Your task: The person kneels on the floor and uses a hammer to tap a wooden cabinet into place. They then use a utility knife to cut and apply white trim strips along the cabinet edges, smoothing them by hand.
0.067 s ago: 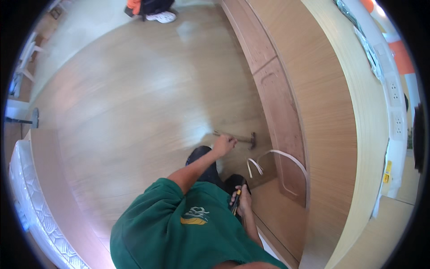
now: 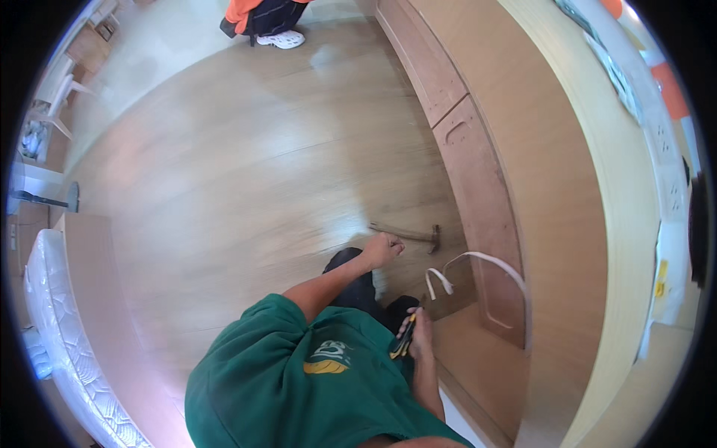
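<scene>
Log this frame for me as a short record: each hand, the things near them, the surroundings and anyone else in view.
Left hand: fingers bent, beside the hammer in view; contact or anything held is too small to tell
Right hand: closed around a black-and-yellow tool
Hammer: lying on the wood-look floor
White strip: curling, near the reddish-brown panel on the right
Far left: plastic-covered mattress
Other person: at the top edge, partly visible, orange clothing, white shoe
</scene>
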Tool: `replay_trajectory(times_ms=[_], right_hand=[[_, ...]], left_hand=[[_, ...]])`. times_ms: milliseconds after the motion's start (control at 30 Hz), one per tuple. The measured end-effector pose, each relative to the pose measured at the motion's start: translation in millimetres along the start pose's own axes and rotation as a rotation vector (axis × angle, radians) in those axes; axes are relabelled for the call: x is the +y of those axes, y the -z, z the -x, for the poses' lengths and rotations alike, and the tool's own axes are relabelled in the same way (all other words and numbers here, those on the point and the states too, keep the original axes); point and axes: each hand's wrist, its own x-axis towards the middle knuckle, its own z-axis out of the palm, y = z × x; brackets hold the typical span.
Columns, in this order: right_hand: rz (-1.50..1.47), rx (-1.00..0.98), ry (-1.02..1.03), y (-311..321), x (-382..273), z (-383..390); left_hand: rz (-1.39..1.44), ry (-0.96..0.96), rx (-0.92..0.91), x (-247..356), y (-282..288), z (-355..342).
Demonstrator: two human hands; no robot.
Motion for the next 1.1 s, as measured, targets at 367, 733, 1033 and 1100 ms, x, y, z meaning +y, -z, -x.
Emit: replay_trajectory(times_ms=[367, 733, 1033, 1100], right_hand=[[0.1, -0.006, 0.182, 39, 70, 38], [-0.205, 0.068, 0.182, 55, 32, 40], [-0.101, 0.372, 0.438, 48, -1, 54], [-0.152, 0.442, 0.547, 44, -31, 54]], left_hand=[[0.147, 0.142, 0.154, -29, -3, 159], [-0.066, -0.059, -0.002, 14, -50, 147], [-0.031, -0.312, 0.064, 104, -84, 29], [0.03, -0.438, 0.136, 113, -103, -5]])
